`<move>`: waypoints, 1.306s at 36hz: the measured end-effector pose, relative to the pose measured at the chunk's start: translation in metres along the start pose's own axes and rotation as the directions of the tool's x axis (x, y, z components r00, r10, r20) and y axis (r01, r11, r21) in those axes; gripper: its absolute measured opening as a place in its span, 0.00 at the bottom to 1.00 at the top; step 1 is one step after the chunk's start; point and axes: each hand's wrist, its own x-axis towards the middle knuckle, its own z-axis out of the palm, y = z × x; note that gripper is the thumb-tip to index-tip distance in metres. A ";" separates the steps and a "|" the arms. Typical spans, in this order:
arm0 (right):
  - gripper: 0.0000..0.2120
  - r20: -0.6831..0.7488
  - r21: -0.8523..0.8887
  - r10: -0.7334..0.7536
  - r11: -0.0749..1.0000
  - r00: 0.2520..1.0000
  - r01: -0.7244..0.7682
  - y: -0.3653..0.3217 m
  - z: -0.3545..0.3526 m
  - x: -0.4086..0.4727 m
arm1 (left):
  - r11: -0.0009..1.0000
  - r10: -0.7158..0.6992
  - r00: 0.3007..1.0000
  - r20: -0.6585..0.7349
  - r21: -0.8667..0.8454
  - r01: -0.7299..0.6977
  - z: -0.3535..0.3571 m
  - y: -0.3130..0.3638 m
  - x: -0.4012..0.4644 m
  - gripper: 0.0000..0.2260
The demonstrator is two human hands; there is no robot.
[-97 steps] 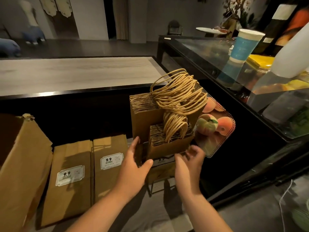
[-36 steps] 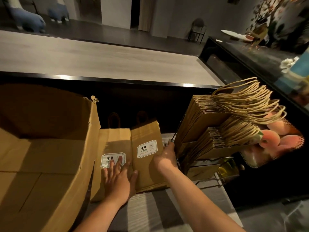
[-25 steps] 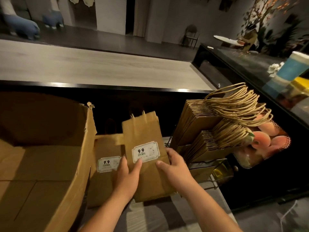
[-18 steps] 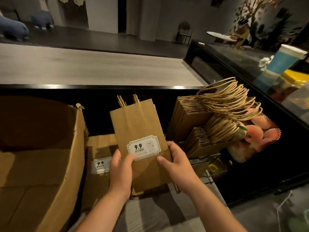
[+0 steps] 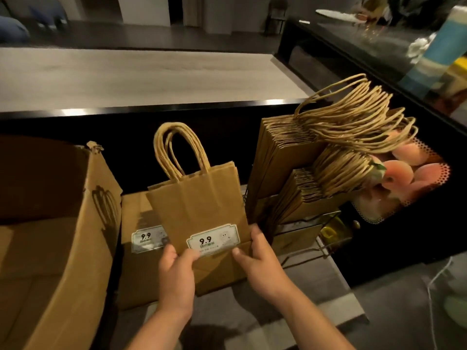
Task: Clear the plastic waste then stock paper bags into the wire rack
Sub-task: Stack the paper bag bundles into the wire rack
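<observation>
Stocking is the step in hand, judged from how things lie. A small stack of flat kraft paper bags, the front one labelled "9.9", is held upright above the counter by both hands. The left hand is curled round the stack's lower left corner, thumb on the front face beside the label; the right hand grips the lower right edge, thumb on the front and fingers behind. The twisted paper handles stand up above the stack.

Just to the right, the wire rack is already packed in two tiers with bags, their handles spilling to the right. Its lowest wire section appears partly free, though that is hard to tell in the dim light. A second labelled pile of bags lies flat behind the held stack, and an open cardboard box stands at the left. No plastic waste is seen, so that part is probably finished.

The next move probably calls for the stack to be carried right, squared up, and slid into a gap in the rack, without the loose handles being snagged.
</observation>
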 end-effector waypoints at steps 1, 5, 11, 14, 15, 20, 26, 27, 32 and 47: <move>0.18 -0.021 0.011 -0.039 0.999 0.999 0.039 -0.001 -0.001 0.000 | 1.000 0.020 1.000 0.009 0.001 -0.020 0.002 0.003 -0.001 0.10; 0.16 -0.075 0.047 -0.164 0.985 0.984 0.168 -0.012 -0.008 0.004 | 0.995 0.098 0.995 0.029 -0.024 -0.097 0.010 0.020 -0.001 0.12; 0.27 0.016 -0.065 -0.097 0.993 0.995 0.098 -0.005 -0.010 0.018 | 0.992 0.108 0.994 -0.029 0.072 -0.106 0.017 0.006 0.011 0.12; 0.29 0.006 -0.150 0.009 0.989 1.000 -0.008 0.003 -0.002 0.020 | 0.987 -0.059 0.998 -0.021 0.147 0.061 0.015 -0.012 0.018 0.07; 0.30 0.000 -0.161 0.034 0.986 0.999 -0.033 0.003 -0.002 0.020 | 0.986 -0.065 0.998 -0.012 0.156 0.066 0.015 -0.016 0.019 0.08; 0.30 -0.025 -0.175 0.056 0.983 0.998 -0.060 -0.004 -0.004 0.018 | 0.979 0.005 0.998 0.068 0.202 -0.019 0.019 -0.011 0.020 0.07; 0.17 -0.001 -0.182 -0.108 0.978 0.994 0.106 -0.034 -0.035 -0.019 | 0.984 0.111 0.981 0.162 0.123 -0.132 0.027 0.021 -0.007 0.14; 0.15 0.027 -0.176 -0.127 0.976 0.992 0.129 -0.039 -0.045 -0.029 | 0.985 0.121 0.971 0.206 0.092 -0.143 0.028 0.026 -0.014 0.14; 0.07 0.040 -0.493 -0.018 0.869 0.999 0.035 -0.046 -0.111 -0.046 | 0.942 0.256 0.905 0.340 0.124 -0.313 0.040 0.043 -0.032 0.07; 0.21 0.216 -0.940 0.495 0.338 0.842 0.043 -0.025 -0.157 0.031 | 0.873 0.454 0.853 0.258 0.061 -0.483 0.130 0.059 -0.040 0.16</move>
